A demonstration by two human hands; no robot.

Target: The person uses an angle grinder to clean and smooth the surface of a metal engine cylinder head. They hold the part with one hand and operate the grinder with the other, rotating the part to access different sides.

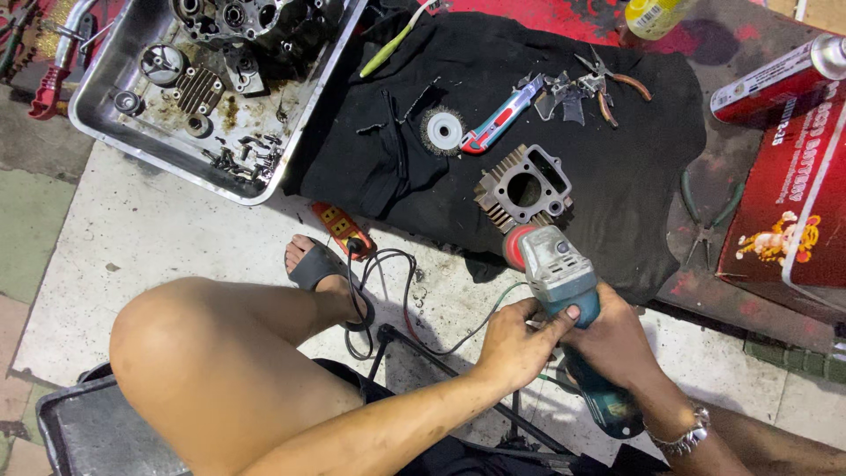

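Both my hands grasp the teal angle grinder (564, 282): left hand (515, 339) clenched at its side, right hand (617, 339) wrapped around its body. Its head touches the finned engine cylinder (524, 187) lying on the black cloth (617, 176).

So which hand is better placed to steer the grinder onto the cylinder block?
Probably the right hand: it wraps the grinder body. The left hand only steadies its side near the cylinder block.

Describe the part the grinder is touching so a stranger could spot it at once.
Find the black cloth spread on the floor. Near its front edge, just ahead of the grinder, sits the cylinder block. It alone is a finned metal block with one large round bore.
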